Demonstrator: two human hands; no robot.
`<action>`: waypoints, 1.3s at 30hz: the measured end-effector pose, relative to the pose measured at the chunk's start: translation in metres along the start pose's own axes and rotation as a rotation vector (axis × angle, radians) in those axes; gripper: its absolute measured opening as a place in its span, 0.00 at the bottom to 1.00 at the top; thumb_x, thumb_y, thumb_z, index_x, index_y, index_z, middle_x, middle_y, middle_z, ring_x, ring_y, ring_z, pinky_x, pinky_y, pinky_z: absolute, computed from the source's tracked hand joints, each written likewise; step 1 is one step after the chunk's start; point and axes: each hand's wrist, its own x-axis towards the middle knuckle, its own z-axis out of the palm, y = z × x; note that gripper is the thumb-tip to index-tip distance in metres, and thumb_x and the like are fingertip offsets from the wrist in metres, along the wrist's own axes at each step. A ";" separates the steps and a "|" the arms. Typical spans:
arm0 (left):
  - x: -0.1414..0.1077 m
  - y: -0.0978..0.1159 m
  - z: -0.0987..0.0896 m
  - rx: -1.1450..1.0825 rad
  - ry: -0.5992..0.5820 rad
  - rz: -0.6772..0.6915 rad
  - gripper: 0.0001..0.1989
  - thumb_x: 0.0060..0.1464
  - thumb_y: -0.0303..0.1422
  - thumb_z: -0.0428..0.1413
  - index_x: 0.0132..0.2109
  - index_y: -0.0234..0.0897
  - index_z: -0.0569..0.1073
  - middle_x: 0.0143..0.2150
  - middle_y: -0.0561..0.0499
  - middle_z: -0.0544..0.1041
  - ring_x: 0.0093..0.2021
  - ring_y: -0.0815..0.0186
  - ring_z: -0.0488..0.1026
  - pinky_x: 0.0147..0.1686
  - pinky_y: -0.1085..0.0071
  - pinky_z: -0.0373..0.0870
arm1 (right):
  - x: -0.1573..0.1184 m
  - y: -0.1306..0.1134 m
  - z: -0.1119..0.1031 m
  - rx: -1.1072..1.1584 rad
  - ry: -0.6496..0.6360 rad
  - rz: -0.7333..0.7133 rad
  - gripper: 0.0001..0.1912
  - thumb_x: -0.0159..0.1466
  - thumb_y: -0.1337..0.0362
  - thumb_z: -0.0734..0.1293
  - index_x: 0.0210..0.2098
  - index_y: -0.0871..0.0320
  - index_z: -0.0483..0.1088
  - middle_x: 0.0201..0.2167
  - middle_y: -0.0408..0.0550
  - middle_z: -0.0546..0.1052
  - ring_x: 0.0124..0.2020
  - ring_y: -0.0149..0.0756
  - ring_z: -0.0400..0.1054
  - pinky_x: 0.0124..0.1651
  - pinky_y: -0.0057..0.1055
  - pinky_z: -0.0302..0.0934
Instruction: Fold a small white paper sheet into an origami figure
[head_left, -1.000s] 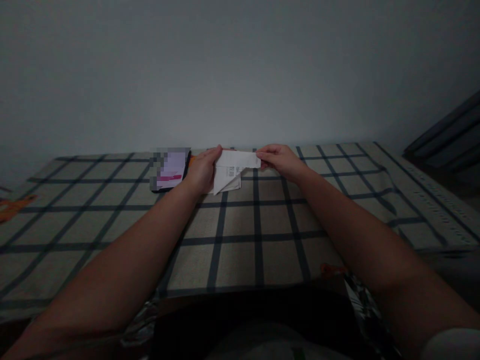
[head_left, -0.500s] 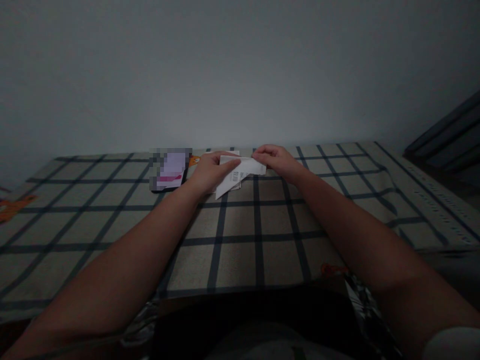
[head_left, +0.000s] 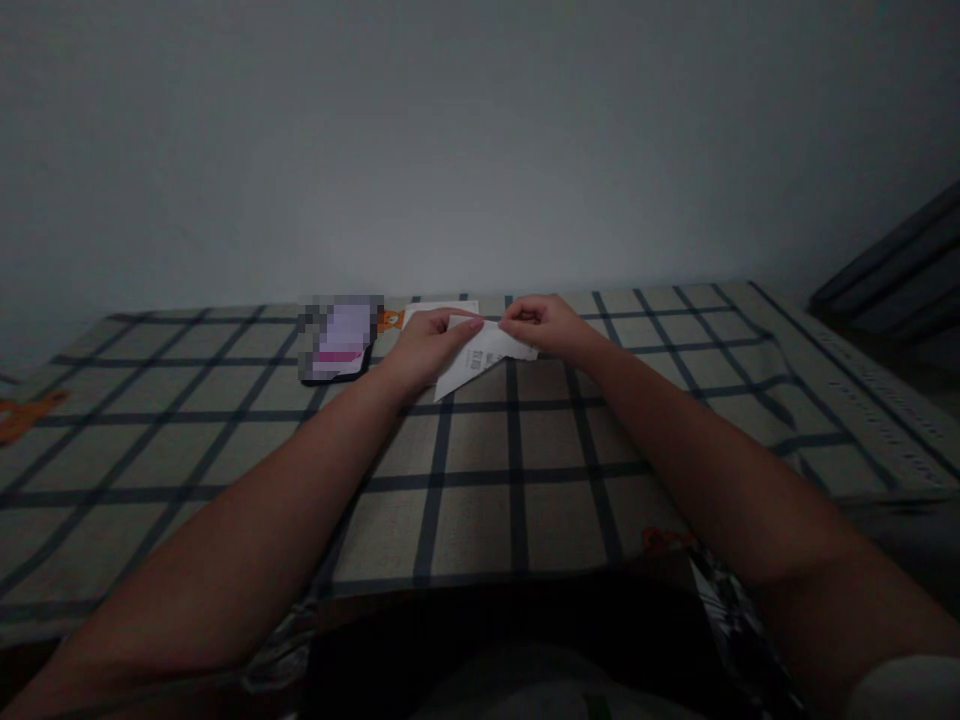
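Observation:
A white printed paper [head_left: 474, 352], folded to a slanted, pointed shape, is held between my two hands above the checked cloth. My left hand [head_left: 429, 345] pinches its left part, the thumb lying on top. At its upper right edge, the fingertips of my right hand [head_left: 546, 325] are pressed together on the paper. Another white sheet [head_left: 442, 306] lies on the cloth behind my left hand, partly covered by it.
Left of my hands a phone [head_left: 343, 340] with a lit, partly blurred screen lies on the checked tablecloth [head_left: 480, 440]. A pale wall [head_left: 480, 150] rises behind the table. Dark striped fabric [head_left: 900, 260] is at the far right.
The held paper has tilted and shifted slightly, its right end now lower. My right fingertips have moved a little left and down along its edge. My left hand has moved slightly.

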 end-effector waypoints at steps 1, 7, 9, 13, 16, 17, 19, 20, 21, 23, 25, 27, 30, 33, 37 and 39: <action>0.000 0.000 0.000 0.011 0.000 0.009 0.24 0.49 0.49 0.68 0.43 0.32 0.84 0.34 0.43 0.83 0.28 0.65 0.76 0.28 0.71 0.68 | 0.000 0.000 0.001 0.015 -0.012 0.005 0.10 0.58 0.58 0.71 0.32 0.59 0.73 0.27 0.43 0.72 0.30 0.31 0.63 0.32 0.28 0.55; -0.007 0.006 0.004 0.133 0.043 0.083 0.22 0.51 0.48 0.66 0.43 0.34 0.85 0.35 0.45 0.84 0.30 0.65 0.75 0.29 0.71 0.68 | -0.002 -0.003 0.007 0.099 -0.031 0.047 0.10 0.58 0.59 0.72 0.32 0.58 0.71 0.27 0.42 0.71 0.29 0.30 0.64 0.31 0.28 0.56; -0.008 0.008 0.004 0.208 0.045 0.124 0.20 0.53 0.48 0.65 0.43 0.35 0.86 0.36 0.45 0.84 0.31 0.64 0.76 0.29 0.71 0.68 | -0.002 -0.003 0.008 0.104 -0.041 0.039 0.10 0.58 0.59 0.72 0.31 0.58 0.70 0.27 0.41 0.71 0.29 0.30 0.64 0.31 0.28 0.56; -0.007 0.008 0.004 0.304 0.028 0.177 0.20 0.52 0.48 0.66 0.42 0.36 0.86 0.39 0.44 0.85 0.35 0.61 0.78 0.31 0.70 0.71 | 0.000 0.001 0.009 0.067 -0.047 0.014 0.09 0.58 0.59 0.72 0.31 0.58 0.70 0.27 0.41 0.71 0.29 0.29 0.64 0.31 0.28 0.55; -0.006 0.008 0.004 0.345 0.034 0.197 0.20 0.52 0.49 0.66 0.42 0.37 0.87 0.38 0.45 0.85 0.35 0.61 0.78 0.32 0.70 0.71 | 0.001 0.004 0.010 0.058 -0.042 -0.013 0.09 0.58 0.60 0.72 0.31 0.58 0.70 0.26 0.41 0.71 0.29 0.29 0.63 0.31 0.28 0.55; -0.006 0.008 0.004 0.357 0.049 0.204 0.19 0.53 0.48 0.65 0.41 0.37 0.87 0.37 0.45 0.85 0.35 0.61 0.78 0.32 0.70 0.71 | 0.001 0.004 0.010 0.061 -0.039 -0.019 0.09 0.59 0.60 0.72 0.31 0.58 0.70 0.26 0.41 0.70 0.28 0.29 0.63 0.31 0.28 0.55; -0.006 0.009 0.004 0.364 0.069 0.208 0.18 0.53 0.48 0.65 0.41 0.37 0.87 0.36 0.46 0.85 0.34 0.62 0.78 0.32 0.70 0.71 | 0.001 0.003 0.010 0.063 -0.034 -0.013 0.08 0.59 0.61 0.71 0.31 0.58 0.70 0.27 0.41 0.71 0.29 0.29 0.63 0.31 0.28 0.55; -0.006 0.009 0.005 0.358 0.070 0.204 0.18 0.53 0.47 0.65 0.41 0.37 0.87 0.35 0.47 0.85 0.33 0.63 0.77 0.32 0.70 0.71 | 0.001 0.002 0.010 0.061 -0.031 -0.004 0.07 0.59 0.61 0.71 0.31 0.58 0.70 0.27 0.41 0.71 0.29 0.29 0.63 0.31 0.28 0.55; -0.007 0.009 0.005 0.347 0.070 0.196 0.18 0.53 0.47 0.65 0.41 0.37 0.87 0.35 0.47 0.85 0.33 0.63 0.77 0.32 0.70 0.71 | 0.001 0.000 0.009 0.054 -0.029 0.009 0.07 0.59 0.62 0.71 0.31 0.58 0.70 0.26 0.41 0.70 0.28 0.29 0.63 0.31 0.28 0.55; -0.007 0.008 0.005 0.317 0.094 0.176 0.18 0.53 0.46 0.65 0.41 0.36 0.86 0.35 0.47 0.84 0.32 0.63 0.77 0.30 0.71 0.70 | 0.000 -0.001 0.006 0.029 -0.015 0.028 0.05 0.59 0.63 0.70 0.31 0.58 0.71 0.25 0.41 0.70 0.28 0.29 0.62 0.30 0.28 0.55; -0.006 0.008 0.004 0.271 0.144 0.154 0.18 0.51 0.45 0.65 0.41 0.35 0.86 0.35 0.46 0.84 0.32 0.63 0.77 0.29 0.71 0.70 | 0.000 0.000 0.002 0.004 0.010 0.040 0.04 0.60 0.64 0.70 0.31 0.58 0.72 0.24 0.41 0.70 0.27 0.29 0.62 0.29 0.27 0.55; -0.004 0.007 0.002 0.208 0.176 0.128 0.20 0.50 0.46 0.66 0.42 0.34 0.85 0.35 0.45 0.84 0.31 0.63 0.77 0.29 0.71 0.70 | 0.001 0.005 -0.004 0.000 0.040 0.054 0.03 0.60 0.65 0.70 0.31 0.57 0.72 0.24 0.41 0.71 0.26 0.30 0.64 0.29 0.27 0.57; 0.000 0.005 -0.002 0.115 0.187 0.087 0.22 0.48 0.46 0.67 0.44 0.33 0.85 0.35 0.45 0.84 0.31 0.62 0.78 0.30 0.69 0.72 | 0.003 0.013 -0.011 0.032 0.078 0.076 0.02 0.61 0.66 0.70 0.31 0.58 0.73 0.24 0.43 0.73 0.27 0.31 0.67 0.31 0.28 0.61; 0.002 0.004 -0.005 0.092 0.216 0.064 0.24 0.46 0.46 0.68 0.44 0.32 0.84 0.35 0.44 0.84 0.32 0.62 0.78 0.31 0.69 0.73 | 0.005 0.016 -0.014 0.057 0.087 0.096 0.04 0.62 0.66 0.71 0.31 0.57 0.74 0.24 0.44 0.74 0.27 0.30 0.68 0.31 0.28 0.63; 0.004 0.003 -0.008 0.079 0.215 0.063 0.25 0.47 0.47 0.68 0.45 0.31 0.84 0.36 0.42 0.84 0.33 0.61 0.79 0.33 0.68 0.73 | 0.004 0.011 -0.014 0.104 0.114 0.129 0.04 0.62 0.71 0.69 0.31 0.58 0.74 0.25 0.45 0.76 0.27 0.30 0.69 0.34 0.28 0.66; 0.004 0.002 -0.008 0.089 0.210 0.065 0.25 0.47 0.47 0.68 0.45 0.31 0.84 0.36 0.42 0.84 0.33 0.61 0.79 0.32 0.69 0.73 | 0.004 0.009 -0.014 0.124 0.127 0.130 0.06 0.61 0.74 0.68 0.32 0.58 0.74 0.25 0.44 0.76 0.27 0.29 0.70 0.35 0.28 0.67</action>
